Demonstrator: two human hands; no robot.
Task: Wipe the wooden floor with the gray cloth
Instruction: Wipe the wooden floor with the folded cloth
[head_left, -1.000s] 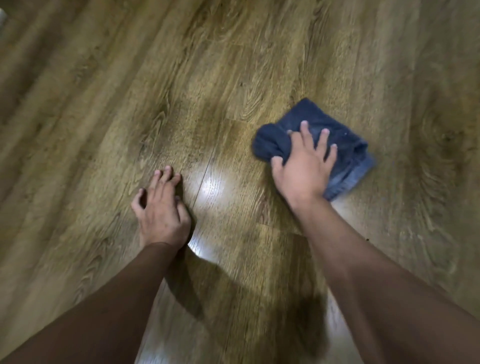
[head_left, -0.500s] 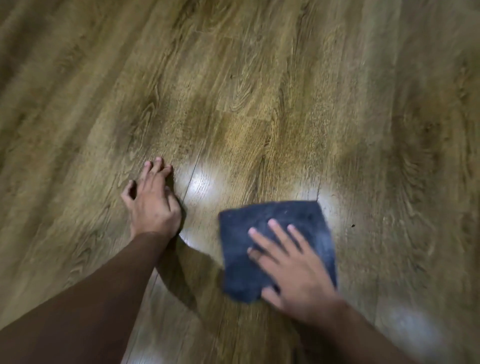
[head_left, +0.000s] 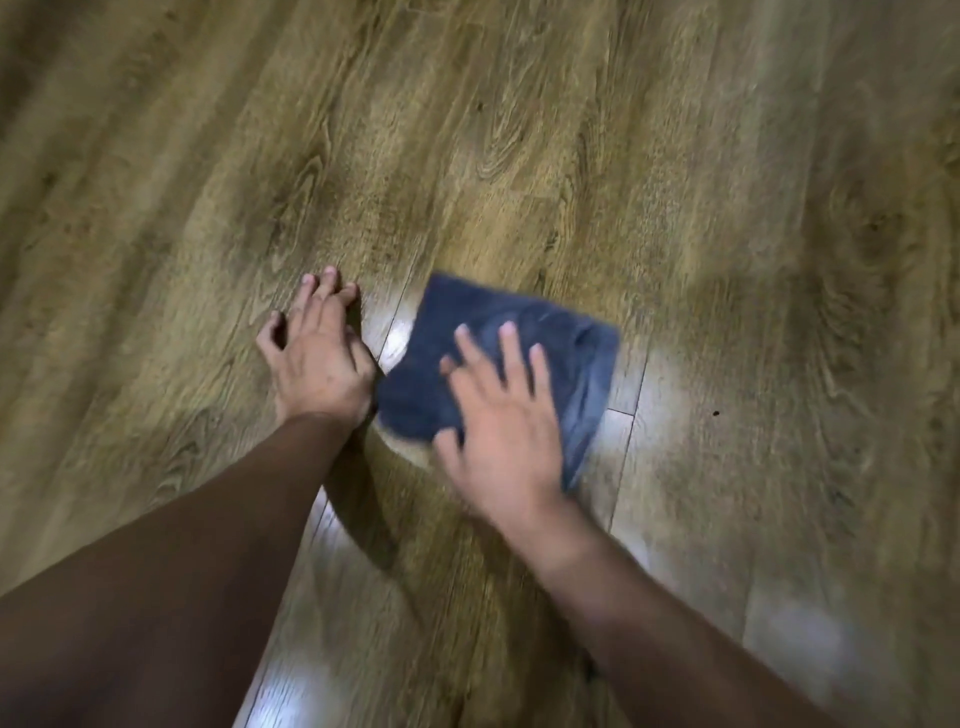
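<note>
Shifted up and toward left hand (head_left: 317, 358) since half second ago: gray cloth (head_left: 498, 353), now almost touching left wrist, near corner by it; right hand (head_left: 501, 415) moved with it
Right hand flat on cloth, fingers straight and spread, pressing, not gripping; motion-blurred
Cloth folded, roughly square, lying flat on wooden floor (head_left: 571, 156), over plank seam with glare patches
Left hand planted on floor, fingers extended, holding nothing
Small dark speck (head_left: 716, 413) on floor right of cloth

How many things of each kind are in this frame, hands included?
Hands: 2, left hand flat on the wooden floor, right hand pressing the cloth
Gray cloth: 1
Dark speck on floor: 1
Total: 4
</note>
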